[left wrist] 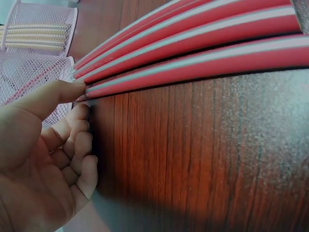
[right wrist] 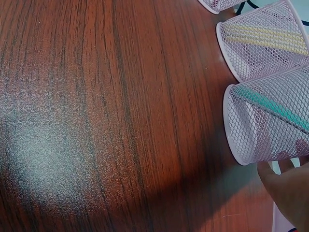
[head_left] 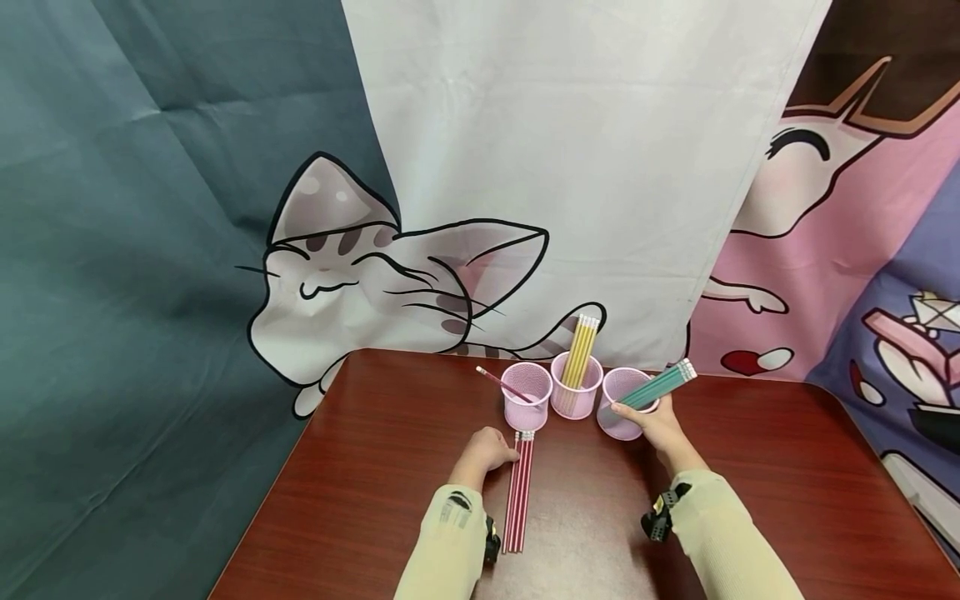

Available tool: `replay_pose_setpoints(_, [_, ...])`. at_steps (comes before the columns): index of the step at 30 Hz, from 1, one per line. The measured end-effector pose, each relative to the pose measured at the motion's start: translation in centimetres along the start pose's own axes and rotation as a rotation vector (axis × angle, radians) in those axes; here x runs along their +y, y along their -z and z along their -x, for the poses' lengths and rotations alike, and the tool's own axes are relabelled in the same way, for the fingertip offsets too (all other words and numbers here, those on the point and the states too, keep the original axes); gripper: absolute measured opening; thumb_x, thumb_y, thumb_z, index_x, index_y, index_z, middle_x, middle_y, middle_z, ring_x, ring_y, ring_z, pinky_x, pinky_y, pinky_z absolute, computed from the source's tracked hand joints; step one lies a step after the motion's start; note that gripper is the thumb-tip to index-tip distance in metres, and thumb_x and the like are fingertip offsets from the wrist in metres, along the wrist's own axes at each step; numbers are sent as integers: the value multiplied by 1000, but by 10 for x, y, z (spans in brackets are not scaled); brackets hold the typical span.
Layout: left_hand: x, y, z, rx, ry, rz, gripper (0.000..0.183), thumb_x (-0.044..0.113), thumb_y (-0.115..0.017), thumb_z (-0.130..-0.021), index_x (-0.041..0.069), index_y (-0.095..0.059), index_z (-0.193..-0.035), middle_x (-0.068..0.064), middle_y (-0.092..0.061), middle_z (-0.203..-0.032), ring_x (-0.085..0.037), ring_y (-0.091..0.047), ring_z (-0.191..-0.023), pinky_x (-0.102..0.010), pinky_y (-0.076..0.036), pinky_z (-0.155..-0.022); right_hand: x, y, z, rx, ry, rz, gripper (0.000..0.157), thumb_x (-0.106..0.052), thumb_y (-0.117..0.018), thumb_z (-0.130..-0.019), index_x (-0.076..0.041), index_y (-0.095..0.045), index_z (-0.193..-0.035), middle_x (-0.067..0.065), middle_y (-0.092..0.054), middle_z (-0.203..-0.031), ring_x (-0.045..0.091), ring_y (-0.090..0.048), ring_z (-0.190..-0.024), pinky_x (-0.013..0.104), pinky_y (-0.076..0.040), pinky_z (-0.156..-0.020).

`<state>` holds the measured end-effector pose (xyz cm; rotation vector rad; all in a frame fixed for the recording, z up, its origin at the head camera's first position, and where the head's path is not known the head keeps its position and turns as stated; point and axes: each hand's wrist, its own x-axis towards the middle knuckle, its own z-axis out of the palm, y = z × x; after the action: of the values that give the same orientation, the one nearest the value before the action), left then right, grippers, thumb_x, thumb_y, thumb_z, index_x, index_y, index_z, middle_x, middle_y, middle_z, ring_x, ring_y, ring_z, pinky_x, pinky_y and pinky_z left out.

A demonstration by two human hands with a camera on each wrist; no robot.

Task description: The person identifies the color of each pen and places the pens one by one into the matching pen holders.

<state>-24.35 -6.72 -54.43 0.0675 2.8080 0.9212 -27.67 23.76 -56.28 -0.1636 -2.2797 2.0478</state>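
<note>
Several red pencils with white stripes lie side by side on the table. My left hand is at their far end. In the left wrist view, the thumb and index finger of that hand pinch the end of the outermost red pencil, and its other fingers are curled. My right hand grips the side of the right pink mesh pencil cup, its thumb across the front. Green pencils lean to the right in that cup. In the right wrist view the right hand shows only partly, against the mesh cup.
Left of that cup stand a middle mesh cup with yellow pencils and a left mesh cup with one red pencil leaning left. The brown table ends at a printed cloth backdrop behind the cups.
</note>
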Motion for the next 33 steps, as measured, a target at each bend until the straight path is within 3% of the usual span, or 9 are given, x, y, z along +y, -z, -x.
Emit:
replay_pose_setpoints(11, [0,-3,-2,5,6,-76,25,22,-74,-68,9,-56,-55,0,-51,-55,-17,-49,-56,-30,-43,-56,2,0,-2,-4,1,-7,112,-31,-84,-64,-10,-7,-142,19,-23,-142,31,-23,-129,46,-16,-107])
replay_pose_setpoints(23, [-3,-8,-3,46,22,-76,27,25,-75,-66,11,-56,-55,1,-51,-55,-18,-51,-56,-30,-44,-56,10,1,-8,0,-6,-20,112,-32,-84,-62,-11,-8,-142,17,-25,-141,29,-25,-128,45,-18,-107])
replay_pose_setpoints(29, [-3,-7,-3,47,11,-81,27,25,-73,-66,11,-54,-53,1,-49,-53,-17,-47,-54,-30,-43,-55,1,0,-1,-4,-2,-7,110,-32,-83,-64,-10,-8,-142,18,-24,-141,29,-25,-127,45,-18,-107])
replay_pose_setpoints(33, [-2,-5,-2,45,7,-74,28,24,-72,-66,12,-51,-52,2,-46,-52,-16,-44,-53,-29,-41,-53,-7,-1,6,-8,13,25,105,-32,-79,-71,-9,-6,-143,22,-23,-141,30,-25,-127,43,-19,-107])
